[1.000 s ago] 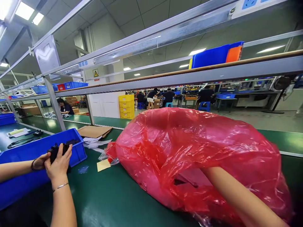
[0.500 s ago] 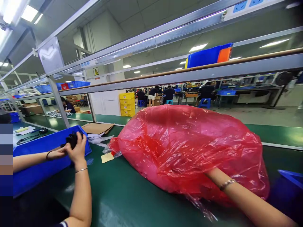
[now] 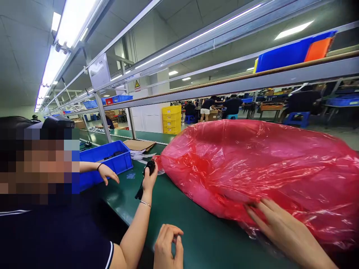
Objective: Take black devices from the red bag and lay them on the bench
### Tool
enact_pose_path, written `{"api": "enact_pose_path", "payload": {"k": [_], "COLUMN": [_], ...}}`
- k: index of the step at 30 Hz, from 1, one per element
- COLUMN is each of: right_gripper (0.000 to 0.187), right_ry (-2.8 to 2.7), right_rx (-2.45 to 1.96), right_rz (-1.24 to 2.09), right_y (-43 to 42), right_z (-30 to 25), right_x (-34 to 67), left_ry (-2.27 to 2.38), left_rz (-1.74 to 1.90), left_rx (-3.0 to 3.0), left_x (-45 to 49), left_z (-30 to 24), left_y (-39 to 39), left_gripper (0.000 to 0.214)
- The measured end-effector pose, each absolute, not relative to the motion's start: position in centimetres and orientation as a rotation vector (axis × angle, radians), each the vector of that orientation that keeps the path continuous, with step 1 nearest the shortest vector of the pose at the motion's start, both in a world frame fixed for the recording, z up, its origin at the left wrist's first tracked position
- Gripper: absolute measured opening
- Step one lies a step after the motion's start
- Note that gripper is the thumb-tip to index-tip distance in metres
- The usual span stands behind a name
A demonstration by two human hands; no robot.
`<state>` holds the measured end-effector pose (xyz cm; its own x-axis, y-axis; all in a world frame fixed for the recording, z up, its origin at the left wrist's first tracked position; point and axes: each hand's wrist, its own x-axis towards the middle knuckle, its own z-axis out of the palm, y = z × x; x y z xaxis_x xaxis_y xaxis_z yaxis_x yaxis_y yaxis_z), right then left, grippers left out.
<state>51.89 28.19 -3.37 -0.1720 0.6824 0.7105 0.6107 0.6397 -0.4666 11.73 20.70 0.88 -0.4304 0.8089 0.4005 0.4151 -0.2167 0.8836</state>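
A large, puffed-up red plastic bag (image 3: 252,160) lies on the green workbench (image 3: 193,239). My right hand (image 3: 283,228) is at the bag's near side, its slightly blurred fingers stretched out against the crumpled film. Its fingertips are partly lost in the red folds. At the bottom middle, my left hand (image 3: 168,246) hovers over the bench edge, loosely curled, with a gap between thumb and fingers and nothing in it. Left of the bag, a co-worker's hand (image 3: 150,181) holds a small black device (image 3: 150,166) with a dangling strap.
The co-worker's other hand (image 3: 108,173) is beside a blue bin (image 3: 103,158) with dark items inside. Cardboard (image 3: 138,144) and papers (image 3: 140,155) lie behind. A shelf rail (image 3: 213,87) crosses above the bag. Yellow crates (image 3: 171,119) stand beyond the bench.
My right hand has come out of the bag to its near side. My left hand has come into view. The co-worker's device has moved from the blue bin towards the bag. The view has turned left.
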Motion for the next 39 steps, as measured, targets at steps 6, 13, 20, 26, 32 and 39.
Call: {"api": "enact_pose_path", "payload": {"k": [6, 13, 20, 26, 32, 39], "right_gripper": [0.044, 0.051, 0.051, 0.051, 0.051, 0.048], "right_ry": [-1.951, -1.899, -1.915, -1.976, -2.000, -2.024], "right_rx": [-1.079, -1.148, -1.171, -1.119, -1.101, -1.033], "right_rz": [0.322, 0.490, 0.422, 0.281, 0.165, 0.117], "right_y": [22.9, 23.6, 23.0, 22.3, 22.2, 22.4], "right_z": [-8.4, -12.0, -11.2, -10.8, -11.1, -11.4], "right_x": [50.4, 50.9, 51.7, 51.1, 51.1, 51.1], "left_ry": [1.536, 1.369, 1.452, 1.690, 2.144, 2.322], "left_rz": [1.596, 1.171, 0.960, 0.871, 0.575, 0.431], "left_rx": [1.213, 1.276, 1.506, 1.781, 2.019, 1.940], "left_x": [17.6, 22.6, 26.0, 27.6, 30.5, 31.5], "left_z": [-2.2, -6.7, -8.8, -8.0, -6.8, -6.4], "left_y": [19.7, 19.0, 19.9, 15.4, 13.4, 17.7], "left_gripper": [0.064, 0.053, 0.027, 0.021, 0.024, 0.029]}}
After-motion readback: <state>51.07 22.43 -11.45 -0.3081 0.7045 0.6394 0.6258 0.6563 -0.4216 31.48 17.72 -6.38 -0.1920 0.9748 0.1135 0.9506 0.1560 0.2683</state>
